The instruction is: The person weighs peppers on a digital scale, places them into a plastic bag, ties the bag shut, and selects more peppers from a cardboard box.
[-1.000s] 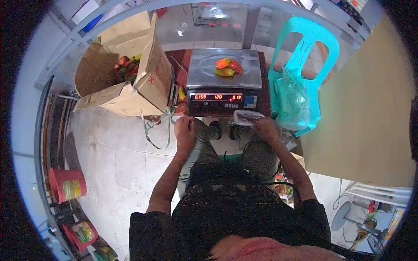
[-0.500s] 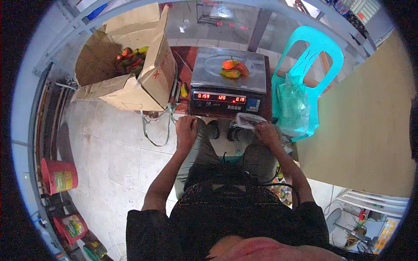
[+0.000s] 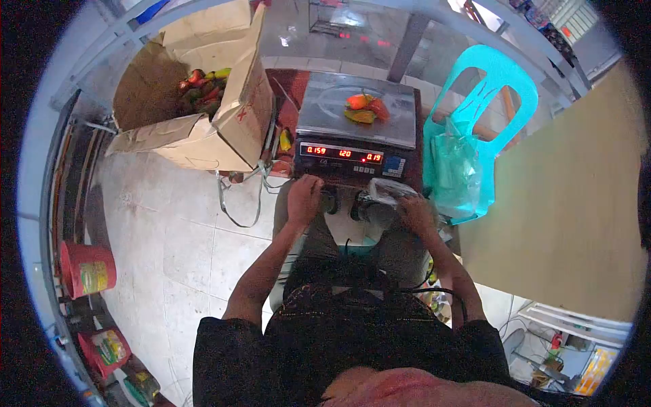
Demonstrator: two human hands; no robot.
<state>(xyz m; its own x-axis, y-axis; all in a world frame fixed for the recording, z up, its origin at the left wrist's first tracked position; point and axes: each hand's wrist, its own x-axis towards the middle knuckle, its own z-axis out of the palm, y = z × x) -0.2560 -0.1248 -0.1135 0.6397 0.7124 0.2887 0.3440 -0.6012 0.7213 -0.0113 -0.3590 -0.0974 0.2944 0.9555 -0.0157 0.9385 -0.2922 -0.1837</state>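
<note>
My left hand (image 3: pixel 305 197) is closed with curled fingers above my left knee, just below the front edge of the scale's stand; I see nothing in it. In my right hand (image 3: pixel 416 214) is a clear plastic bag (image 3: pixel 391 190), gripped near the front right corner of the scale. The digital scale (image 3: pixel 325 127) has a steel pan and a red display reading 0.159, 1.20 and 0.19. On the pan lie a few peppers (image 3: pixel 363 108), orange, red and yellow-green.
An open cardboard box (image 3: pixel 245 132) with several peppers stands left of the scale, a loose yellow pepper (image 3: pixel 285 140) between them. At right, a turquoise chair (image 3: pixel 517 112) holds plastic bags (image 3: pixel 456 169), beside a wooden board (image 3: pixel 563 203). Red buckets (image 3: pixel 89 269) line the left side.
My left hand has moved right and slightly up, closer to the scale's front. My right hand still holds the plastic bag. The peppers and the display reading stay the same.
</note>
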